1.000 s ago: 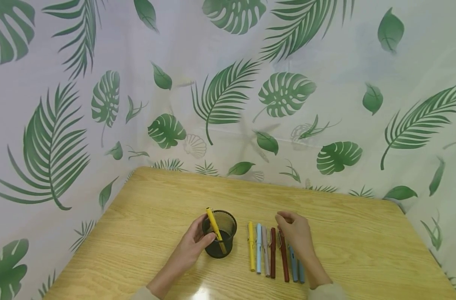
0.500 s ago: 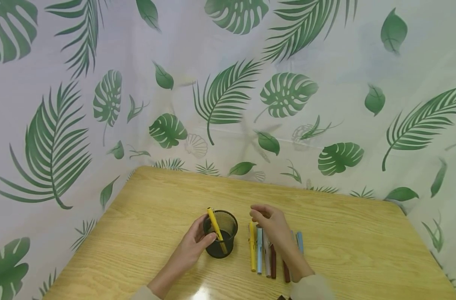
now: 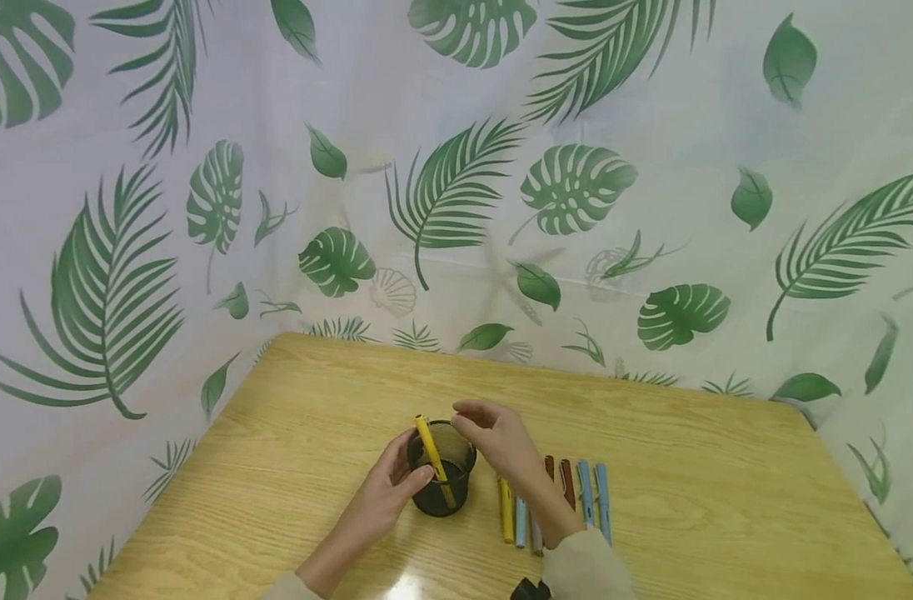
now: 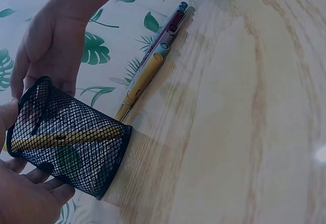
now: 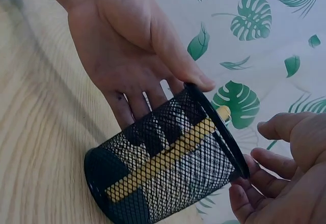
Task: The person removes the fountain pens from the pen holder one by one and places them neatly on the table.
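Note:
A black mesh pen cup [image 3: 454,497] stands on the wooden table, with a yellow pen [image 3: 431,450] leaning inside it. My left hand [image 3: 381,493] grips the cup from its left side, thumb at the front near the rim, fingers around the side. At the cup's right rim is my right hand [image 3: 501,440], fingers loosely bent, holding nothing that shows. In the right wrist view its fingertips lie close to the rim; whether they touch it I cannot tell. Beneath the right forearm, a row of pens is partly hidden: yellow [image 3: 506,510], light blue, grey, dark red [image 3: 567,482] and blue [image 3: 602,496].
The pale wooden table [image 3: 314,392] reaches back to a leaf-printed cloth wall [image 3: 441,308] behind and at the left. A small black object [image 3: 530,590] shows beside the right sleeve at the bottom edge.
My right hand has swept left from above the dark red and blue pens to the cup's right rim. The pens stay in their row. My left hand keeps hold of the cup.

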A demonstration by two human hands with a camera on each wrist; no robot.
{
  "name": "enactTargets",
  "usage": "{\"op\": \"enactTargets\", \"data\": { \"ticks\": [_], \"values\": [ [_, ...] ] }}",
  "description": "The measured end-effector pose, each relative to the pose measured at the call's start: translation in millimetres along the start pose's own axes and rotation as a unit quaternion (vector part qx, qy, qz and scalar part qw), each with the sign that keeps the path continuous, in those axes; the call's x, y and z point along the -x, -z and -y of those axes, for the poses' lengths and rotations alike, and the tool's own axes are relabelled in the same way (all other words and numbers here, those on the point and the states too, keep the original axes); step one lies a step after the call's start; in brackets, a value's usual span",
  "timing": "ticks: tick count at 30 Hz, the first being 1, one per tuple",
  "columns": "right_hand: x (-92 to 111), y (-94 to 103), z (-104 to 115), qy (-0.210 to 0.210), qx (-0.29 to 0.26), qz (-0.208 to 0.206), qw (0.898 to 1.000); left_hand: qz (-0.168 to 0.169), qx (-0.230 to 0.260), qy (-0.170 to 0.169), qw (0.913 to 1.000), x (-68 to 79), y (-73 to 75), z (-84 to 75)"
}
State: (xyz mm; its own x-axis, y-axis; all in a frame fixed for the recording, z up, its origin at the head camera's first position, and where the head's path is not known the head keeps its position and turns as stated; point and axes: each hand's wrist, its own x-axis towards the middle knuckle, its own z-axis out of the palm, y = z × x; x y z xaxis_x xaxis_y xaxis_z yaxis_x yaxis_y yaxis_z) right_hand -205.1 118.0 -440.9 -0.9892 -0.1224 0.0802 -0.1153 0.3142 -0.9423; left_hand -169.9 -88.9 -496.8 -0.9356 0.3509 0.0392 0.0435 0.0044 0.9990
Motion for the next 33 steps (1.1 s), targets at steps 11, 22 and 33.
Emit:
{"op": "enactTargets", "data": {
  "ticks": [11, 22, 33],
  "values": [
    [-12, -16.2, 2, 0.019, 0.02, 0.06, 0.998, 0.013, -0.001, 0.002, 0.9999, 2.2, 1.3, 1.2],
    [-22, -26.3, 0, 0.007, 0.037, 0.111, 0.993, 0.022, -0.006, -0.01, 0.9997, 1.8, 2.9, 0.4],
    [-19, -23.1, -11, -0.007, -0.006, 0.044, 0.999, 0.016, 0.003, -0.012, 0.9998, 0.1, 3.1, 1.2]
  ]
}}
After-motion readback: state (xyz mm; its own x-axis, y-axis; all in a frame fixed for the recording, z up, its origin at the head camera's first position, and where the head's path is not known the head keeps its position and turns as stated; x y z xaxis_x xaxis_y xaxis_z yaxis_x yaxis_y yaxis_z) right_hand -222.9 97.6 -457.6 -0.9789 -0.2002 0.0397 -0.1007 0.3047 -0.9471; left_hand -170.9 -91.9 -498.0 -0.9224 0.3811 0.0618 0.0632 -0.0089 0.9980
